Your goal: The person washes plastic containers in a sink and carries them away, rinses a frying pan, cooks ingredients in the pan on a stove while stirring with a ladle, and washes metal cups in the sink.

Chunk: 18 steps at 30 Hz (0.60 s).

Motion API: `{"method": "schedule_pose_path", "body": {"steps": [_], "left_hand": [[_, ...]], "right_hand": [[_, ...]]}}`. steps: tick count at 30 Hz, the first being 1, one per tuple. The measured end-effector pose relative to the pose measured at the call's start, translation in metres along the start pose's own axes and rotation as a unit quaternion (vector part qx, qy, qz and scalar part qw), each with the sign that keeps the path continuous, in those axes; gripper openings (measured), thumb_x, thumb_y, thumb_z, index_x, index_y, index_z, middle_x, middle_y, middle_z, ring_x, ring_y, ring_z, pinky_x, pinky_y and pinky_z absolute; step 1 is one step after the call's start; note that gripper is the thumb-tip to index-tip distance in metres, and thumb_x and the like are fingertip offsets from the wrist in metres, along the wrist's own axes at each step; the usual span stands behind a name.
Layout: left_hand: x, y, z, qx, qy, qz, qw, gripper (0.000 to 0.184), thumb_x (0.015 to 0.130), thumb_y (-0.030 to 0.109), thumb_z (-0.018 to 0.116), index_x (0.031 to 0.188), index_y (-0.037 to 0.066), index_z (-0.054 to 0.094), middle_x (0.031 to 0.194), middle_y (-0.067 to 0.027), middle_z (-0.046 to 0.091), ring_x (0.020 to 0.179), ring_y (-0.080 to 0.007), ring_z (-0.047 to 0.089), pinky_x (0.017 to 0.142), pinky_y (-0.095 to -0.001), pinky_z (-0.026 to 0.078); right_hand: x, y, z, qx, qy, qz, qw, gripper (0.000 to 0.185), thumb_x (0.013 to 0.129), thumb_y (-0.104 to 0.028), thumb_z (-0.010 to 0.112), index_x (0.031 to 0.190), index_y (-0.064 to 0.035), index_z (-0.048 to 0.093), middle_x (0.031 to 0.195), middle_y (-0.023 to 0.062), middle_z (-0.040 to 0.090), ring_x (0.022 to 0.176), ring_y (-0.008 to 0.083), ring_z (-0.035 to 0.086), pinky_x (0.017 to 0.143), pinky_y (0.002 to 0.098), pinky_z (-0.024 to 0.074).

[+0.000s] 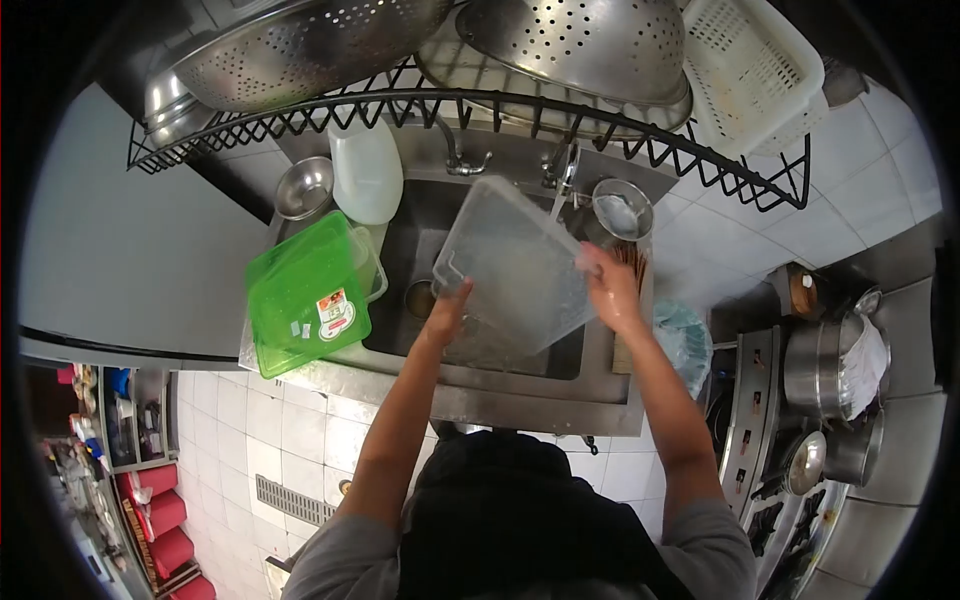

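A clear plastic container (520, 270) is held tilted over the metal sink (405, 245), beneath the tap (568, 168) with water running from it. My left hand (447, 312) grips the container's near-left edge, thumb on top. On the opposite side, my right hand (608, 285) is closed on its right edge. To the left of the sink lies a green plastic lid (300, 280) with a label, over a clear container with a handle.
Behind the sink stand a white jug (366, 170), a steel bowl (304, 188) and a small metal strainer (622, 210). Overhead, a black wire rack (480, 100) carries colanders (580, 45) and a white basket (750, 70). Pots (825, 370) and a stove (750, 410) are at right.
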<state>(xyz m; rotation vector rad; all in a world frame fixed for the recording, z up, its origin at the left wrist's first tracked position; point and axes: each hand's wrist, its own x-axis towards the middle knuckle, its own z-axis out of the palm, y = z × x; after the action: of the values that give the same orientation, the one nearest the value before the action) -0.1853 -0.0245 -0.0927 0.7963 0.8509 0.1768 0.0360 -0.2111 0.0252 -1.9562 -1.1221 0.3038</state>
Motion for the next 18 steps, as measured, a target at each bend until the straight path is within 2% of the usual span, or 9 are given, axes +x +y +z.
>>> {"method": "schedule_pose_path", "body": {"steps": [3, 5, 6, 8, 10, 12, 13, 17, 18], "left_hand": [[-0.001, 0.011, 0.041, -0.098, -0.091, 0.081, 0.988, 0.094, 0.086, 0.055, 0.06, 0.149, 0.003, 0.015, 0.152, -0.0285, 0.01, 0.142, -0.0426, 0.007, 0.111, -0.0557, 0.02], [-0.01, 0.033, 0.087, -0.17, -0.097, 0.112, 0.974, 0.078, 0.088, 0.05, 0.06, 0.142, 0.002, 0.03, 0.141, -0.0283, 0.034, 0.133, -0.0391, 0.032, 0.104, -0.0535, 0.034], [0.002, 0.041, 0.091, -0.172, -0.095, 0.11, 0.974, 0.078, 0.088, 0.05, 0.06, 0.142, 0.002, 0.03, 0.141, -0.0283, 0.034, 0.133, -0.0391, 0.032, 0.104, -0.0535, 0.034], [0.028, 0.052, 0.094, -0.121, 0.032, 0.143, 0.982, 0.047, 0.093, 0.039, 0.057, 0.123, 0.004, 0.048, 0.115, -0.0195, 0.055, 0.111, -0.0298, 0.054, 0.093, -0.0481, 0.046], [0.044, 0.053, 0.082, -0.142, -0.028, 0.143, 0.979, 0.034, 0.094, 0.034, 0.055, 0.112, 0.005, 0.052, 0.104, -0.0135, 0.057, 0.1, -0.0257, 0.057, 0.086, -0.0453, 0.048], [0.046, 0.055, 0.077, -0.157, -0.091, 0.141, 0.973, 0.023, 0.096, 0.029, 0.052, 0.101, 0.007, 0.055, 0.093, -0.0075, 0.058, 0.088, -0.0216, 0.06, 0.079, -0.0424, 0.051], [0.035, 0.055, 0.078, -0.191, -0.109, 0.15, 0.964, 0.021, 0.096, 0.026, 0.05, 0.103, 0.006, 0.054, 0.098, -0.0083, 0.057, 0.094, -0.0246, 0.059, 0.08, -0.046, 0.05], [0.044, 0.042, 0.083, -0.242, -0.078, 0.138, 0.957, 0.02, 0.097, 0.025, 0.047, 0.107, 0.009, 0.053, 0.112, -0.0076, 0.055, 0.103, -0.0282, 0.058, 0.085, -0.0492, 0.048], [0.055, 0.037, 0.078, -0.255, -0.039, 0.115, 0.959, 0.023, 0.097, 0.026, 0.046, 0.111, 0.01, 0.053, 0.115, -0.008, 0.055, 0.105, -0.0288, 0.057, 0.087, -0.0489, 0.048]], "right_hand": [[0.013, -0.017, 0.035, -0.096, 0.031, -0.073, 0.992, 0.045, 0.076, -0.003, 0.061, 0.121, -0.0051, 0.056, 0.109, 0.017, 0.063, 0.091, 0.0332, 0.064, 0.079, 0.0393, 0.0517], [0.023, -0.022, 0.058, -0.165, 0.053, -0.186, 0.967, 0.047, 0.073, -0.005, 0.065, 0.119, -0.0068, 0.057, 0.11, 0.0164, 0.063, 0.094, 0.0341, 0.063, 0.083, 0.0417, 0.0503], [0.027, -0.025, 0.063, -0.164, 0.049, -0.185, 0.968, 0.047, 0.073, -0.005, 0.065, 0.119, -0.0068, 0.057, 0.11, 0.0164, 0.063, 0.094, 0.0341, 0.063, 0.083, 0.0417, 0.0503], [0.034, -0.03, 0.066, -0.058, -0.024, -0.194, 0.979, 0.048, 0.072, -0.008, 0.067, 0.119, -0.0071, 0.058, 0.111, 0.0154, 0.063, 0.096, 0.0341, 0.062, 0.086, 0.0406, 0.0495], [0.05, -0.023, 0.057, -0.007, -0.106, -0.144, 0.984, 0.039, 0.08, -0.015, 0.067, 0.116, -0.0049, 0.059, 0.11, 0.0122, 0.065, 0.095, 0.0294, 0.064, 0.085, 0.0378, 0.0504], [0.079, 0.01, 0.06, 0.304, -0.188, 0.042, 0.933, 0.036, 0.088, -0.026, 0.065, 0.113, -0.0006, 0.06, 0.107, 0.0119, 0.066, 0.092, 0.024, 0.065, 0.082, 0.0355, 0.052], [0.095, 0.015, 0.058, 0.305, -0.179, 0.159, 0.922, 0.038, 0.091, -0.031, 0.062, 0.109, 0.0028, 0.06, 0.101, 0.0125, 0.066, 0.09, 0.0207, 0.065, 0.079, 0.0339, 0.0534], [0.115, 0.014, 0.082, 0.565, -0.167, 0.219, 0.778, 0.034, 0.092, -0.027, 0.062, 0.105, 0.0035, 0.061, 0.103, 0.0146, 0.064, 0.094, 0.022, 0.064, 0.086, 0.0354, 0.0521], [0.113, 0.008, 0.078, 0.564, -0.169, 0.215, 0.779, 0.034, 0.092, -0.027, 0.062, 0.105, 0.0035, 0.061, 0.103, 0.0146, 0.064, 0.094, 0.022, 0.064, 0.086, 0.0354, 0.0521]]}}
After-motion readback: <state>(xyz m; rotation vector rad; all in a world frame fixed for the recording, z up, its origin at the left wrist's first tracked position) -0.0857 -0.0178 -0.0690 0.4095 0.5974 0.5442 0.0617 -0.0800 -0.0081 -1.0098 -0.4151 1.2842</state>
